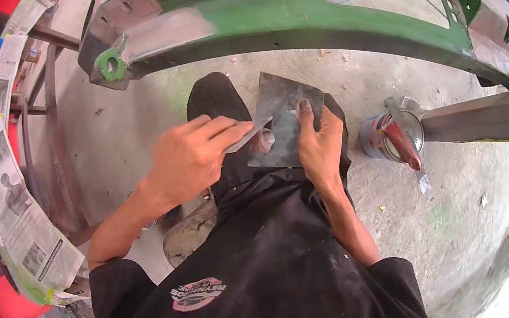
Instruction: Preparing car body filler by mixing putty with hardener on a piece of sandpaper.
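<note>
My left hand [192,152] pinches a thin grey spreader [246,139], its edge tilted against a dark flat board [288,97]. A lump of pale pinkish-grey paste [264,139] sits on the board's left side, partly behind the spreader. On the board's right side my right hand [322,147] grips it, thumb on top and the fingers mostly hidden beneath. The board rests over my lap, and greyish smears mark its face. Straight ahead stands a large green metal frame [358,25] with bare, greyish-pink patches on its corners.
Right of my knees, a round can [376,135] has a reddish-brown handled tool [403,143] across its lid. Beyond it runs a grey beam [498,112]. At left, a long curved part masked with newspaper [25,201] lies beside a dark metal stand [46,77].
</note>
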Demonstrator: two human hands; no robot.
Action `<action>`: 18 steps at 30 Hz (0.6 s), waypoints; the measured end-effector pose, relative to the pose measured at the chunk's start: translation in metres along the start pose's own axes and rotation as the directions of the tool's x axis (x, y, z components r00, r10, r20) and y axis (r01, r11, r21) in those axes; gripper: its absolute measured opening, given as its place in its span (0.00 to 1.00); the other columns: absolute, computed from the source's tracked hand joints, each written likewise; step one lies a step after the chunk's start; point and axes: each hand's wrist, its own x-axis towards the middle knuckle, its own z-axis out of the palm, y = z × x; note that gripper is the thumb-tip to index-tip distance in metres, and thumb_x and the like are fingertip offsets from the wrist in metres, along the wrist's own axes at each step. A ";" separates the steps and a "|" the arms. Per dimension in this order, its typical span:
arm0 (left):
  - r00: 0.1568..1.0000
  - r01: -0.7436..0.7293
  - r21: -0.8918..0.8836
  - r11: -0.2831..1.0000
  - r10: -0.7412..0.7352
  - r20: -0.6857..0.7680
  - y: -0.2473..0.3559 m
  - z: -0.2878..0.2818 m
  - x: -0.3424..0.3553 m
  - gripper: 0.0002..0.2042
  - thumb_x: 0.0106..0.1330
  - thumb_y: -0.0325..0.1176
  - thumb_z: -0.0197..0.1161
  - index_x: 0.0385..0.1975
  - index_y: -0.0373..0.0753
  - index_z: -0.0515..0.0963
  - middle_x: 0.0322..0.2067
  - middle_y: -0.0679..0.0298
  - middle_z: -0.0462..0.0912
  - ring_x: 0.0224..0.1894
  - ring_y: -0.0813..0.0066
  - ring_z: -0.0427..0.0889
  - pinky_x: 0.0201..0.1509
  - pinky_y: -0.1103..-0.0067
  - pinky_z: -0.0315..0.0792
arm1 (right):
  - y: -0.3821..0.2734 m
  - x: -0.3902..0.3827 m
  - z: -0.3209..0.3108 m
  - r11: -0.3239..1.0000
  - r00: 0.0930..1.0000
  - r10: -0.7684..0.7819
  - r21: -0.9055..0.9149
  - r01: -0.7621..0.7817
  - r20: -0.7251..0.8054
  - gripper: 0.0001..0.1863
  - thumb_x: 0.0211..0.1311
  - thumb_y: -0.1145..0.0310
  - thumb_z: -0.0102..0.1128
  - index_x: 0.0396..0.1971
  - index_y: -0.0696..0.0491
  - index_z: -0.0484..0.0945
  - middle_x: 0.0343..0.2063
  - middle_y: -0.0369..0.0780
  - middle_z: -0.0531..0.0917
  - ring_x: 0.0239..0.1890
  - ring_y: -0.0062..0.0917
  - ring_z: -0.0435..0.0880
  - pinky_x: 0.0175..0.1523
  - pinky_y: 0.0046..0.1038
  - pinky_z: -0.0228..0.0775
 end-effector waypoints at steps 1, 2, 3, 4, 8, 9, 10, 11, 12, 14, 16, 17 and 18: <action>0.995 0.049 -0.066 0.997 -0.043 0.085 0.002 0.000 -0.003 0.23 0.47 0.19 0.60 0.47 0.42 0.81 0.37 0.66 0.82 0.33 0.65 0.80 0.34 0.73 0.76 | -0.002 0.000 0.000 0.997 1.000 0.019 0.079 -0.021 0.020 0.20 0.70 0.62 0.54 0.29 0.67 0.74 0.20 0.41 0.77 0.28 0.19 0.68 0.34 0.31 0.65; 0.982 0.099 -0.132 0.986 -0.075 0.172 0.004 0.001 -0.005 0.23 0.48 0.18 0.60 0.47 0.42 0.81 0.38 0.62 0.83 0.36 0.62 0.82 0.37 0.72 0.76 | 0.002 0.001 0.001 0.997 1.000 0.020 0.077 -0.021 0.016 0.20 0.70 0.62 0.54 0.29 0.67 0.74 0.20 0.41 0.77 0.28 0.19 0.68 0.34 0.31 0.65; 0.982 0.097 -0.135 0.986 -0.073 0.172 0.006 0.004 -0.006 0.23 0.48 0.18 0.60 0.47 0.42 0.81 0.38 0.62 0.83 0.36 0.62 0.82 0.37 0.72 0.76 | 0.009 0.002 0.002 0.997 1.000 -0.009 0.079 0.009 -0.001 0.19 0.70 0.62 0.54 0.30 0.67 0.75 0.20 0.41 0.77 0.28 0.19 0.69 0.35 0.31 0.65; 0.978 0.125 -0.200 0.972 -0.087 0.188 0.007 0.007 -0.007 0.20 0.51 0.19 0.61 0.46 0.41 0.82 0.37 0.61 0.83 0.34 0.60 0.82 0.36 0.72 0.76 | 0.015 0.003 0.003 0.996 0.999 -0.038 0.081 0.039 -0.017 0.19 0.70 0.61 0.54 0.31 0.67 0.76 0.20 0.42 0.77 0.28 0.19 0.69 0.35 0.31 0.66; 0.935 0.251 -0.385 0.888 -0.120 0.333 0.010 0.006 -0.007 0.12 0.59 0.22 0.62 0.42 0.38 0.83 0.36 0.58 0.85 0.30 0.59 0.84 0.33 0.75 0.76 | 0.024 0.005 0.003 0.998 0.999 0.023 0.055 -0.024 0.024 0.19 0.70 0.62 0.53 0.32 0.66 0.76 0.21 0.42 0.78 0.29 0.19 0.70 0.36 0.31 0.66; 0.935 0.249 -0.385 0.889 -0.118 0.334 0.009 0.003 -0.006 0.12 0.59 0.22 0.62 0.42 0.38 0.83 0.36 0.58 0.85 0.30 0.59 0.84 0.33 0.75 0.76 | 0.024 0.006 0.003 1.000 0.999 0.020 0.018 -0.020 0.029 0.19 0.70 0.62 0.53 0.33 0.67 0.75 0.22 0.42 0.79 0.30 0.19 0.70 0.36 0.31 0.66; 0.946 0.304 -0.511 0.804 -0.191 0.264 0.006 -0.001 -0.006 0.11 0.60 0.23 0.62 0.43 0.37 0.83 0.37 0.57 0.86 0.31 0.62 0.85 0.33 0.76 0.76 | 0.023 0.007 0.003 1.000 0.999 0.017 -0.019 -0.016 0.035 0.18 0.70 0.62 0.53 0.33 0.67 0.75 0.23 0.42 0.79 0.30 0.19 0.70 0.37 0.31 0.66; 0.941 0.337 -0.630 0.700 -0.272 0.201 0.005 -0.005 -0.005 0.11 0.61 0.23 0.62 0.43 0.35 0.83 0.38 0.56 0.86 0.31 0.65 0.86 0.34 0.78 0.76 | 0.019 0.006 0.003 1.000 0.999 0.016 -0.019 -0.015 0.033 0.18 0.70 0.62 0.53 0.33 0.67 0.75 0.23 0.42 0.79 0.30 0.19 0.70 0.37 0.31 0.66; 0.942 0.335 -0.630 0.701 -0.270 0.200 0.007 -0.007 -0.004 0.11 0.61 0.23 0.62 0.43 0.35 0.83 0.38 0.56 0.86 0.31 0.65 0.86 0.34 0.78 0.76 | 0.013 0.005 0.004 0.998 0.999 0.028 0.055 -0.030 0.034 0.18 0.71 0.62 0.53 0.33 0.66 0.76 0.24 0.40 0.80 0.31 0.18 0.70 0.36 0.30 0.66; 0.956 0.242 -0.592 0.768 -0.294 0.008 0.015 -0.008 0.002 0.11 0.63 0.24 0.62 0.45 0.33 0.82 0.39 0.54 0.86 0.36 0.67 0.86 0.40 0.78 0.76 | 0.013 0.006 0.003 0.991 0.999 0.035 0.127 -0.038 0.032 0.18 0.71 0.62 0.53 0.32 0.65 0.76 0.25 0.39 0.80 0.31 0.17 0.70 0.36 0.28 0.66; 0.975 0.048 -0.512 0.858 -0.152 -0.162 0.011 0.023 -0.011 0.17 0.57 0.22 0.62 0.48 0.34 0.81 0.43 0.54 0.84 0.38 0.58 0.83 0.45 0.74 0.76 | 0.022 0.010 0.005 0.902 0.983 0.179 0.393 -0.178 0.034 0.17 0.71 0.60 0.54 0.32 0.62 0.77 0.26 0.35 0.80 0.30 0.14 0.71 0.36 0.23 0.65; 0.972 -0.050 -0.330 0.943 -0.030 -0.232 0.011 0.035 -0.016 0.21 0.52 0.23 0.63 0.50 0.35 0.81 0.47 0.54 0.83 0.40 0.57 0.83 0.46 0.73 0.76 | 0.018 0.010 0.005 0.901 0.983 0.179 0.396 -0.176 0.029 0.17 0.71 0.60 0.54 0.32 0.62 0.77 0.26 0.35 0.80 0.30 0.14 0.71 0.36 0.23 0.65; 0.956 -0.140 -0.129 0.982 0.101 -0.275 0.014 0.043 -0.023 0.26 0.47 0.24 0.63 0.53 0.36 0.80 0.50 0.53 0.81 0.42 0.56 0.82 0.47 0.72 0.77 | 0.008 0.009 0.006 0.834 0.969 0.239 0.496 -0.241 0.069 0.16 0.71 0.60 0.55 0.32 0.60 0.77 0.27 0.34 0.80 0.30 0.13 0.72 0.35 0.22 0.66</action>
